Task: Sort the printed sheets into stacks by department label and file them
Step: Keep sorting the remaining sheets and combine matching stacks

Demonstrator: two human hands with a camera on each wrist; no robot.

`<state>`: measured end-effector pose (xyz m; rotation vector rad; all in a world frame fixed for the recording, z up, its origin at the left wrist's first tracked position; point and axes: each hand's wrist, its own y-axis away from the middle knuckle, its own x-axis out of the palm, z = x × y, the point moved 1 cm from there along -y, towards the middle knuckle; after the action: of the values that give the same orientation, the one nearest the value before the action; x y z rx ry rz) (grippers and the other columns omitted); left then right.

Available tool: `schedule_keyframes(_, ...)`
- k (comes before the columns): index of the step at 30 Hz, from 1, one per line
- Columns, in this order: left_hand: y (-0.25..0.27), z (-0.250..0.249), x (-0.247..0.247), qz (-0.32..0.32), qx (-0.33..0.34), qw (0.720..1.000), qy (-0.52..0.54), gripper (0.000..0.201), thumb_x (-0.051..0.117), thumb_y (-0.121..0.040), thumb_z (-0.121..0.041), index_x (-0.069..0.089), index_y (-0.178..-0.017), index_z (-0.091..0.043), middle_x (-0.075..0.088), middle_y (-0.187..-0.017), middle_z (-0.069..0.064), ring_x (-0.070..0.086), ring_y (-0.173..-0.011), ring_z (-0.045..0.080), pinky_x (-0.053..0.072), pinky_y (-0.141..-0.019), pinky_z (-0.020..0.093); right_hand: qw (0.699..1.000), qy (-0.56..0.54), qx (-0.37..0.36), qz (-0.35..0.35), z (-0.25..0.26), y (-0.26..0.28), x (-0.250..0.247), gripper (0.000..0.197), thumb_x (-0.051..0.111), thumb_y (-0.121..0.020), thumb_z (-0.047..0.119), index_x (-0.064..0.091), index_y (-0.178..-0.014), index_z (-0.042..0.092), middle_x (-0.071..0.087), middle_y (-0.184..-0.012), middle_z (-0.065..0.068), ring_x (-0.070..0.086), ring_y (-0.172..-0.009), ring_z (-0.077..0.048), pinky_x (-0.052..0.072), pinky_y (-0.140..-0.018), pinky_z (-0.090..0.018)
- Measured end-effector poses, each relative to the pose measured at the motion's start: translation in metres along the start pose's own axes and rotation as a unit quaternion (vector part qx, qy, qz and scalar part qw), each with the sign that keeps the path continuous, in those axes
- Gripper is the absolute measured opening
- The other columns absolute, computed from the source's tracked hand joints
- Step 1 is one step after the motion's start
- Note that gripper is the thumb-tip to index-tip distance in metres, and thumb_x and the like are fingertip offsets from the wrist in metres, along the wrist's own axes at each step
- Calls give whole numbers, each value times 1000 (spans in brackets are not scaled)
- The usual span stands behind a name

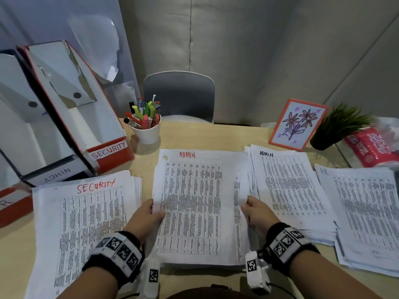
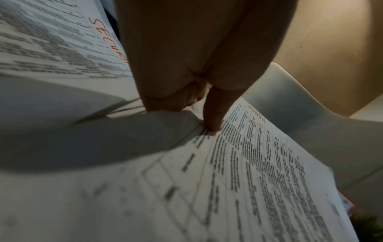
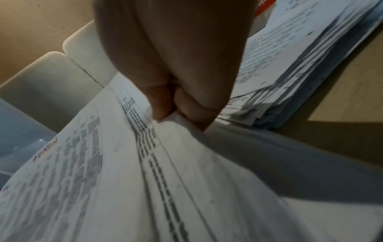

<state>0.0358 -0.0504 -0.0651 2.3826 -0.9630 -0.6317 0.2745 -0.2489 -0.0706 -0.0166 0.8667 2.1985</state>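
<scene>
A printed sheet with ADMIN in red [image 1: 195, 203] lies at the top of the middle pile. My left hand [image 1: 151, 212] pinches its left edge, thumb on top [image 2: 213, 114]. My right hand [image 1: 253, 211] pinches its right edge [image 3: 176, 114]. To the left lies the SECURITY stack [image 1: 86, 223]. Right of the middle pile sits a stack marked ADMIN in black [image 1: 287, 186], then an HR stack [image 1: 367, 212]. File boxes stand at the back left: one labelled SECURITY [image 1: 108, 149], one labelled ADMIN [image 1: 57, 175], and a third red one [image 1: 13, 203] mostly cut off.
A white cup of pens and markers [image 1: 146, 124] stands behind the middle pile. A framed flower drawing [image 1: 299, 124], a small potted plant [image 1: 336, 128] and a red packet [image 1: 375, 147] sit at the back right. A grey chair [image 1: 179, 96] faces the wooden table [image 1: 216, 134].
</scene>
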Motion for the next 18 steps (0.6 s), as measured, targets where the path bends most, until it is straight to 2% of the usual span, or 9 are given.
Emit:
schedule_keyframes(1,-1,0,3,5,2,1000,-4,36,61,-88,-20,54,-123,-13,64,-118,9,62,-107,27,48,-96,49,1000,-12,1,13,2,2,2,24,49,-96,10,47,-72,11,33,-51,-3,29,-37,-9,24,-38,-16)
schedule_keyframes(3,3,-6,10,1,12,1000,-8,22,57,-92,-12,58,-114,-10,66,-107,11,63,-98,26,51,-89,42,998,-36,1,48,9,8,6,21,47,-97,8,52,-77,10,37,-48,-2,28,-32,-8,22,-34,-15)
schedule_keyframes(5,4,-7,14,-11,15,1000,-11,14,51,-95,-7,61,-104,-7,67,-100,16,63,-93,28,50,-84,39,995,-66,7,74,14,13,10,20,42,-99,6,61,-93,7,53,-51,1,39,-30,-4,29,-30,-16)
schedule_keyframes(6,5,-9,16,-14,17,1000,-12,14,50,-95,-6,62,-102,-6,67,-100,18,62,-91,29,49,-83,39,992,-93,14,79,15,14,11,24,39,-99,2,62,-100,5,61,-60,-1,47,-33,-3,33,-31,-14)
schedule_keyframes(9,5,-8,16,-27,21,999,-13,12,50,-96,-8,62,-97,-11,66,-97,14,60,-91,30,48,-83,38,974,-190,46,111,21,16,13,36,30,-94,-8,62,-109,-1,68,-84,-14,65,-57,-14,48,-42,-21)
schedule_keyframes(12,3,-8,16,-34,35,999,-12,10,52,-95,-11,61,-100,-14,66,-98,9,61,-93,27,48,-87,40,965,-221,62,126,22,15,15,35,46,-87,11,58,-117,0,62,-93,-12,60,-82,-24,52,-63,-31)
schedule_keyframes(14,4,-10,18,-23,46,999,1,12,54,-94,-11,61,-104,-14,68,-99,7,63,-95,24,51,-89,41,968,-210,61,124,23,14,14,31,59,-87,18,59,-115,5,62,-103,-13,59,-92,-27,52,-71,-36)
schedule_keyframes(16,7,-13,19,-5,53,998,30,13,56,-93,-9,63,-104,-12,70,-97,8,66,-92,25,53,-85,40,977,-172,25,122,21,12,12,19,58,-88,2,62,-106,3,66,-102,-18,64,-87,-30,55,-72,-38)
schedule_keyframes(18,9,-17,19,3,53,997,55,12,57,-94,-18,66,-97,-10,71,-91,10,65,-87,26,52,-82,42,985,-141,8,97,19,13,9,16,57,-85,-9,64,-95,1,67,-94,-22,65,-77,-30,55,-65,-35)
